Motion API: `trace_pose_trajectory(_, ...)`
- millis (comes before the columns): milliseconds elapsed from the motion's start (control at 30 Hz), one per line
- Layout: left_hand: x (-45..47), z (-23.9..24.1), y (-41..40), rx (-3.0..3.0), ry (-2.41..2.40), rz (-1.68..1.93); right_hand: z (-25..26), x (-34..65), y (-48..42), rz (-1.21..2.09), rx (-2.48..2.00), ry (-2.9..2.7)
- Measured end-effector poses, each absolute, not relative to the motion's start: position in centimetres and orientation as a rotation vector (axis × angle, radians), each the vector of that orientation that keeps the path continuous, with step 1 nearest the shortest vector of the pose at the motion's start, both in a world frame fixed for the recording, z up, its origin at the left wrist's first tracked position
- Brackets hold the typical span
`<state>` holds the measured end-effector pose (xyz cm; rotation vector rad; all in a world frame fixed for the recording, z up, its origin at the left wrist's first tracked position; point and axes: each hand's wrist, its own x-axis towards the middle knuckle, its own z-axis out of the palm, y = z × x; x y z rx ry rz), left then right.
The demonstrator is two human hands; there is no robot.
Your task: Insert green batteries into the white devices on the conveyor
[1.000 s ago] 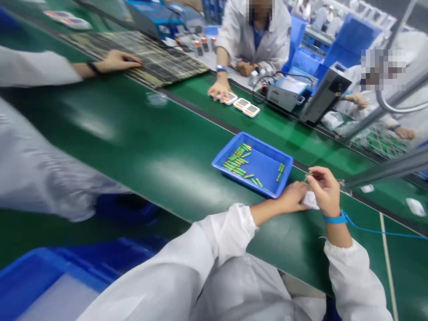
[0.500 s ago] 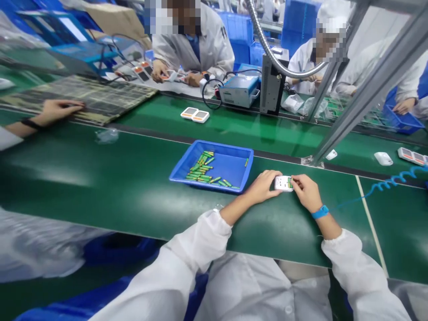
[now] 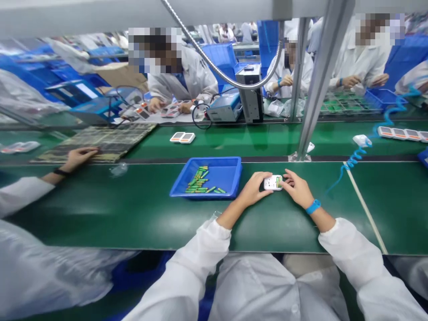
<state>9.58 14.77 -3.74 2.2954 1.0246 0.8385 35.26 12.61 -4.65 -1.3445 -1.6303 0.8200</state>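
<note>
My left hand [image 3: 254,188] grips a small white electronic device [image 3: 270,183] by its left end, thumb below and fingers above. The device lies back side up, and green batteries [image 3: 278,182] sit in the open compartment at its right end. At that end my right hand [image 3: 297,189], with a blue wristband, has its thumb at the batteries; its fingers are apart above and hold nothing I can see. Left of my hands stands a blue tray [image 3: 224,171] with a pile of loose green batteries [image 3: 198,183] in its left part.
Beyond the bench edge, white devices [image 3: 182,137] lie on the green belt [image 3: 220,138]. A metal post [image 3: 312,102] rises ahead on the right, near a coiled blue hose [image 3: 355,158]. A co-worker's hand [image 3: 80,157] rests by a gridded panel [image 3: 110,140] at left. Other people sit opposite.
My view has tilted up and shifted. My right fingers, pinched at the device's battery end before, have spread apart, with the thumb still there. My left hand keeps its hold on the device.
</note>
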Motion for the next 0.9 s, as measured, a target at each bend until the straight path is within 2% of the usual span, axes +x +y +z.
trace_pose_trajectory(167,10.0,-3.3,14.2,2.480,0.932,0.848,-3.2,35.9,12.6,1.127,-1.224,-1.595)
trace_pose_trajectory(333,11.5,-2.6,12.6,2.577,0.854,0.879,-1.6,38.2,10.7,1.264,-1.021,-1.683)
trace_pose_trajectory(400,12.7,-2.0,12.0,2.655,0.750,0.832,-1.3,40.1,9.0,1.138,-1.043,-1.711)
trace_pose_trajectory(533,15.1,-0.6,13.3,2.736,0.623,0.790,-1.0,46.9,5.4,0.633,-1.355,-1.609)
trace_pose_trajectory(667,16.8,-0.1,19.3,2.508,1.017,0.838,-1.8,57.2,3.2,0.188,-1.606,-1.429)
trace_pose_trajectory(767,18.5,-0.8,24.9,2.307,1.321,0.769,-3.6,63.6,2.4,-0.119,-1.755,-1.586)
trace_pose_trajectory(900,21.5,-2.0,30.7,2.300,1.401,0.708,-4.8,66.7,3.8,-0.241,-1.811,-1.756)
